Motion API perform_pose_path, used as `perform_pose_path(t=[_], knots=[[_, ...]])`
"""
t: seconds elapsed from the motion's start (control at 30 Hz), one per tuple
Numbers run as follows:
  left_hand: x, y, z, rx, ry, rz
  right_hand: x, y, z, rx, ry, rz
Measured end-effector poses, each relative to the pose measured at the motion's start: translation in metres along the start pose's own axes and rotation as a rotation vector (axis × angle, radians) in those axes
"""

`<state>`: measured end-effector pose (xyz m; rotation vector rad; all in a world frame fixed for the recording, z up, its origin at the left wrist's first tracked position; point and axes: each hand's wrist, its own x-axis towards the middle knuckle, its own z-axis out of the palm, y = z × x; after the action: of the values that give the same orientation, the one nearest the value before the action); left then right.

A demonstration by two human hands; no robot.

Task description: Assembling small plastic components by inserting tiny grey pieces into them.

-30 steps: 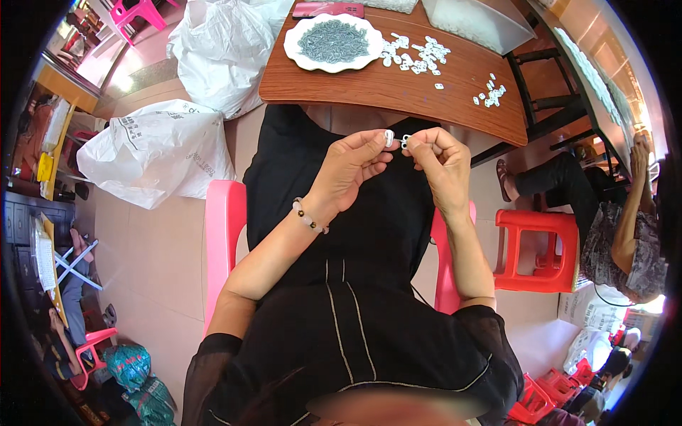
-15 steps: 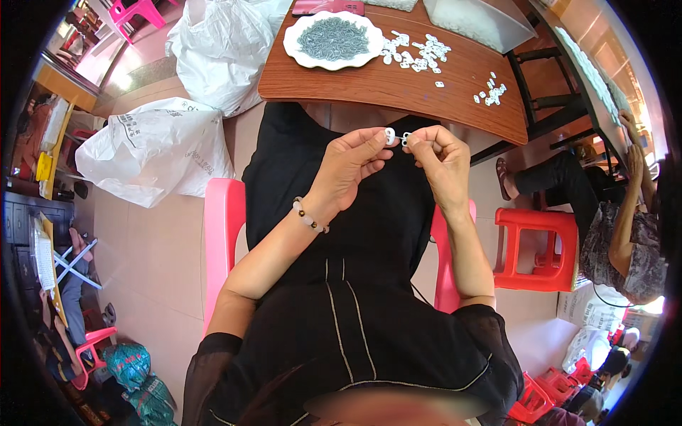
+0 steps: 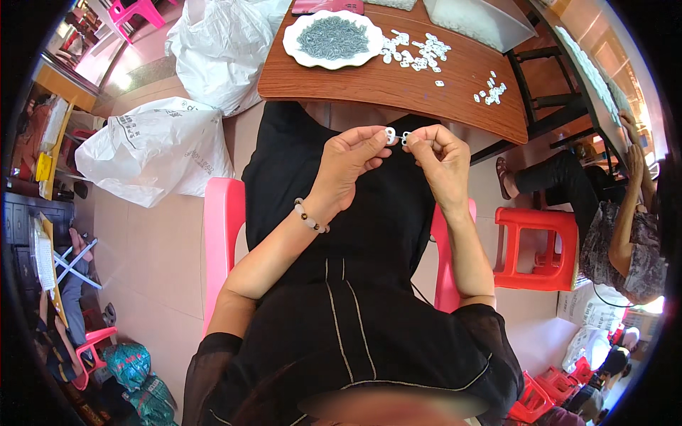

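Above my lap, just off the table's near edge, my left hand (image 3: 357, 155) pinches a small white plastic piece (image 3: 390, 133) with holes between thumb and fingers. Facing it, my right hand (image 3: 440, 156) is closed at the fingertips on a second small piece (image 3: 405, 139), pale with dark holes. A thin, dark sliver spans the narrow gap between the two pieces; it is too small to name for certain. On the table, a white scalloped plate (image 3: 291, 50) bears a heap of grey screws (image 3: 332, 38). Loose white pieces (image 3: 419, 53) like mine lie to its right.
The brown wooden table (image 3: 341, 85) has a smaller group of white pieces (image 3: 491, 92) near its right edge. A clear bin (image 3: 483, 25) stands at the back. White sacks (image 3: 156, 145) fill the left floor; a red stool (image 3: 536, 245) and another person (image 3: 618, 234) are at right.
Both hands stay almost in place. The gap between the two small pieces looks slightly narrower now.
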<state>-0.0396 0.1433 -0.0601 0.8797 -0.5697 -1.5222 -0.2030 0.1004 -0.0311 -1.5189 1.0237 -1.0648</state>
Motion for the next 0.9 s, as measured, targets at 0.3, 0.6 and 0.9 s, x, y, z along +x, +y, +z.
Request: perform_pose_path(t=[0.3,0.6,0.9], knots=[[-0.0005,-0.0019,0.0011,0.052,0.017,0.081,0.0,0.001,0.0006,-0.016,0.003,-0.011],[-0.0023,-0.0004,0.0044,0.101,0.023,0.119,-0.0016,0.0012,0.0017,-0.057,-0.01,-0.025],[-0.001,-0.001,0.0045,0.133,0.009,0.142,-0.0021,0.0015,0.0073,-0.072,0.003,-0.038]])
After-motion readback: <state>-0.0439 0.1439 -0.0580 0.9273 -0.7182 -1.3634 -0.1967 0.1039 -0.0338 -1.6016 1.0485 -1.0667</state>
